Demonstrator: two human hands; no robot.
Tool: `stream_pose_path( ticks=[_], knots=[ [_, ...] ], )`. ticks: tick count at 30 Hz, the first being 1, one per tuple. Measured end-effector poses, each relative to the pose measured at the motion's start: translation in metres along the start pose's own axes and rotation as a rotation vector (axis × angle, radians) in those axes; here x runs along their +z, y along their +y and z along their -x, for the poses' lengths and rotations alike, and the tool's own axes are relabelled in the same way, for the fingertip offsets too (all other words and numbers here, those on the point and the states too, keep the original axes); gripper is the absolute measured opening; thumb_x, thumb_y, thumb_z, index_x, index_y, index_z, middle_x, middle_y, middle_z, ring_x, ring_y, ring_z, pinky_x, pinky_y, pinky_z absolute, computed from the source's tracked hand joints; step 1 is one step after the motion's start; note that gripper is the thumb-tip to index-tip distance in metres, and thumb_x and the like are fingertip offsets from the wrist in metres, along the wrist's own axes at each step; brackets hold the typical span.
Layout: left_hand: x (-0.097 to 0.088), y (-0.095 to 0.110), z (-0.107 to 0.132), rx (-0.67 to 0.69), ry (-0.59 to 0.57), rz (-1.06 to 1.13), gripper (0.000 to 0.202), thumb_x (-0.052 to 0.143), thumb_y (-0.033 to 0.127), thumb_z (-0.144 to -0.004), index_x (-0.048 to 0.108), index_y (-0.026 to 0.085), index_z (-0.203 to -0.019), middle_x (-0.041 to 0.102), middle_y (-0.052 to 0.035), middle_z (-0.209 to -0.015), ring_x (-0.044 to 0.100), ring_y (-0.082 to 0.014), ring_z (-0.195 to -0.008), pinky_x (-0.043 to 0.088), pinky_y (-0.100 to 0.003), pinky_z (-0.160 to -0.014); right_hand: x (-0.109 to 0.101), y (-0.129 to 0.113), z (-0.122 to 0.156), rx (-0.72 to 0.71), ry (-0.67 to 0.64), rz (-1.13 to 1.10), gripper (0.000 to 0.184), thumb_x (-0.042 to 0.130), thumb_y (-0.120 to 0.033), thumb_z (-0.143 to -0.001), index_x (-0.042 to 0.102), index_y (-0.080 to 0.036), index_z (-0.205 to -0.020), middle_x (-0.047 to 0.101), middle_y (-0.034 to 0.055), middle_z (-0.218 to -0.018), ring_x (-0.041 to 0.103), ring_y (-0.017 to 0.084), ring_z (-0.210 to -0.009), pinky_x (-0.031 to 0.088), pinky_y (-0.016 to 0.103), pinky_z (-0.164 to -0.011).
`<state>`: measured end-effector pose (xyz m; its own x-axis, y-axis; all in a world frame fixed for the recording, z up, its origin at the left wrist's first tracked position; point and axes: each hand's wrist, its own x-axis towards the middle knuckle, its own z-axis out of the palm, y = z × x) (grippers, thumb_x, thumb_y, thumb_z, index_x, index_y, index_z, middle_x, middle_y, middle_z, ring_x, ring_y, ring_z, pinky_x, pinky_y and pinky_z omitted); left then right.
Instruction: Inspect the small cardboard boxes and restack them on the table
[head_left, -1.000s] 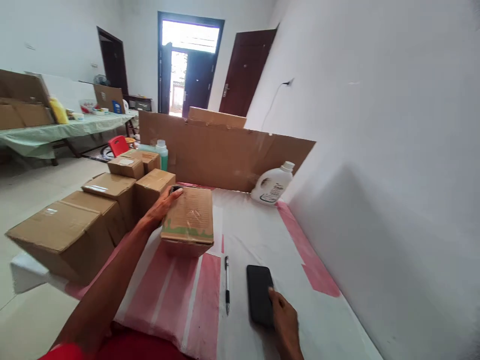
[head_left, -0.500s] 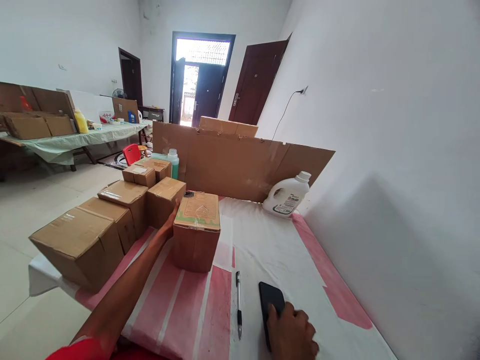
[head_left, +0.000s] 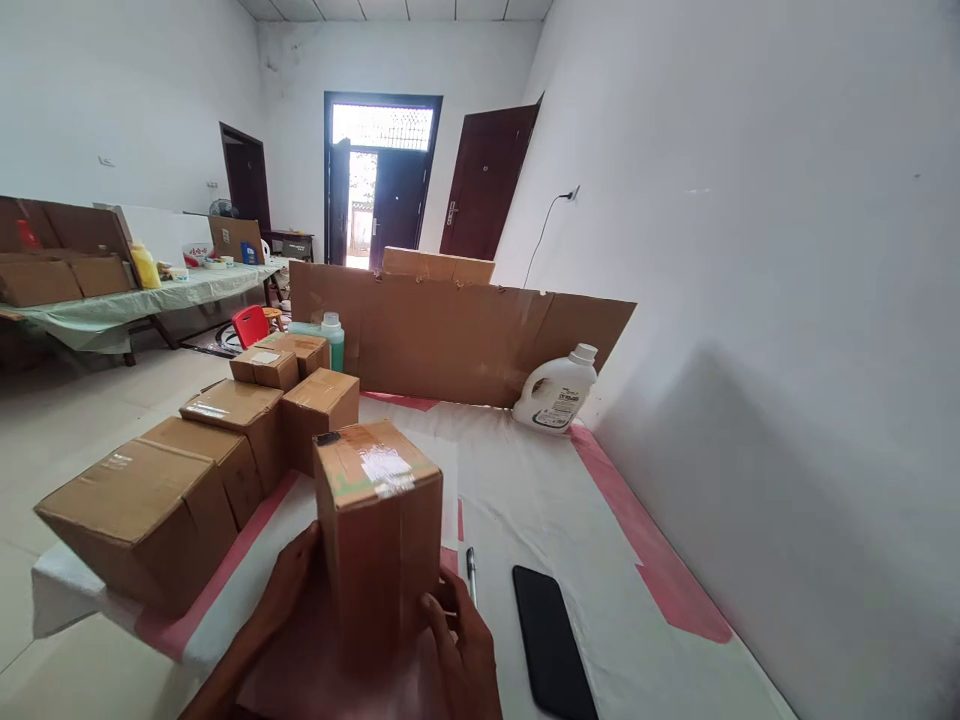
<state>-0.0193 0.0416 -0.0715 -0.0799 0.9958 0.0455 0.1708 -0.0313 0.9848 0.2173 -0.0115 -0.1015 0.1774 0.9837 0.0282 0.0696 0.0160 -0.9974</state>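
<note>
Between my two hands stands a brown cardboard box (head_left: 382, 570), its taped top turned toward me and slightly rotated. My left hand (head_left: 296, 565) presses against its left side, fingers partly hidden behind the box. On the right side, near the lower edge, my right hand (head_left: 461, 635) grips the box with thumb in front and fingers behind. A pen (head_left: 470, 572) lies just past my right hand, partly covered by it. Farther right, a black phone (head_left: 551, 640) lies flat on the white and pink cloth (head_left: 487, 480).
Several cardboard boxes (head_left: 135, 490) line the table's left side. Behind them is a bottle of green liquid (head_left: 334, 345). A white jug (head_left: 556, 392) stands by a cardboard panel (head_left: 435, 340) at the back. The white wall (head_left: 750, 300) borders the right. Another table (head_left: 180, 295) stands far left.
My right hand has left the phone and taken hold of the box's right side. The box has come nearer to me and turned, my left hand still at its left side.
</note>
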Motion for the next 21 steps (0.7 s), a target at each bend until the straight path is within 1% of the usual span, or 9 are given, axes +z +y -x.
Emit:
stream_pose_path(
  ticks=[2,4,6,8,9,12,16,19,21],
  knots=[
    [-0.011,-0.010,0.025,-0.072,0.009,-0.058,0.064,0.048,0.080,-0.086,0.080,0.025,-0.091,0.077,-0.0087,-0.088,0.071,-0.0382,-0.094,0.058,-0.052,-0.084,-0.007,-0.017,0.006,-0.020,0.043,0.082,0.065,0.068,-0.065,-0.086,0.064,-0.021,-0.134,0.069,0.0017,-0.081,0.064,0.024,-0.075,0.050,0.031,-0.067],
    [-0.022,-0.012,0.045,-0.109,0.046,-0.114,0.069,0.044,0.085,-0.083,0.081,0.027,-0.090,0.075,-0.0076,-0.081,0.071,-0.0371,-0.089,0.058,-0.051,-0.082,-0.008,-0.032,0.010,-0.056,0.073,0.129,0.069,0.064,-0.064,-0.090,0.057,-0.022,-0.144,0.064,-0.0010,-0.076,0.061,0.022,-0.072,0.049,0.031,-0.070],
    [-0.032,-0.007,0.057,-0.096,0.118,-0.147,0.073,0.040,0.087,-0.084,0.081,0.029,-0.098,0.074,-0.0068,-0.082,0.070,-0.0351,-0.091,0.058,-0.049,-0.085,-0.006,-0.046,0.010,-0.096,0.036,0.114,0.069,0.061,-0.063,-0.092,0.054,-0.025,-0.149,0.068,0.0017,-0.087,0.063,0.024,-0.086,0.050,0.034,-0.081],
    [-0.040,0.003,0.062,-0.062,0.187,-0.173,0.076,0.035,0.086,-0.086,0.079,0.028,-0.108,0.072,-0.0063,-0.082,0.068,-0.0327,-0.090,0.055,-0.048,-0.089,-0.005,-0.056,0.008,-0.146,-0.044,0.079,0.066,0.057,-0.066,-0.094,0.058,-0.026,-0.146,0.071,0.0056,-0.099,0.063,0.028,-0.104,0.048,0.037,-0.094],
    [-0.042,0.009,0.061,-0.039,0.211,-0.179,0.078,0.033,0.085,-0.088,0.078,0.027,-0.112,0.072,-0.0063,-0.082,0.067,-0.0314,-0.087,0.055,-0.047,-0.089,-0.004,-0.061,0.006,-0.176,-0.082,0.067,0.067,0.053,-0.069,-0.094,0.060,-0.025,-0.144,0.072,0.0062,-0.099,0.064,0.028,-0.103,0.048,0.038,-0.095],
    [-0.043,0.031,0.047,0.049,0.198,-0.149,0.078,0.030,0.080,-0.093,0.073,0.021,-0.121,0.073,-0.0085,-0.093,0.065,-0.0283,-0.085,0.053,-0.045,-0.085,-0.004,-0.075,-0.010,-0.229,-0.146,0.062,0.072,0.041,-0.072,-0.097,0.057,-0.021,-0.147,0.068,0.0026,-0.082,0.062,0.023,-0.076,0.051,0.035,-0.079],
    [-0.021,0.047,0.009,0.169,0.130,-0.049,0.074,0.031,0.075,-0.097,0.063,0.020,-0.136,0.067,-0.0128,-0.133,0.064,-0.0300,-0.115,0.050,-0.046,-0.101,-0.006,-0.087,-0.053,-0.231,-0.126,0.051,0.064,0.047,-0.063,-0.100,0.053,-0.020,-0.146,0.061,-0.0012,-0.079,0.055,0.018,-0.069,0.045,0.030,-0.068],
    [0.007,0.036,-0.023,0.204,0.061,-0.012,0.073,0.034,0.074,-0.097,0.053,0.024,-0.147,0.056,-0.0130,-0.151,0.051,-0.0327,-0.140,0.039,-0.052,-0.117,-0.007,-0.077,-0.097,-0.249,-0.056,0.066,0.062,0.047,-0.066,-0.099,0.058,-0.020,-0.139,0.060,-0.0011,-0.082,0.055,0.019,-0.075,0.046,0.031,-0.075],
    [0.028,0.018,-0.043,0.198,0.000,-0.018,0.076,0.037,0.075,-0.096,0.047,0.026,-0.153,0.048,-0.0132,-0.158,0.039,-0.0333,-0.151,0.032,-0.054,-0.123,-0.006,-0.062,-0.128,-0.226,0.013,0.055,0.068,0.046,-0.072,-0.095,0.061,-0.021,-0.138,0.062,0.0029,-0.096,0.058,0.022,-0.091,0.047,0.036,-0.087]
  ],
)
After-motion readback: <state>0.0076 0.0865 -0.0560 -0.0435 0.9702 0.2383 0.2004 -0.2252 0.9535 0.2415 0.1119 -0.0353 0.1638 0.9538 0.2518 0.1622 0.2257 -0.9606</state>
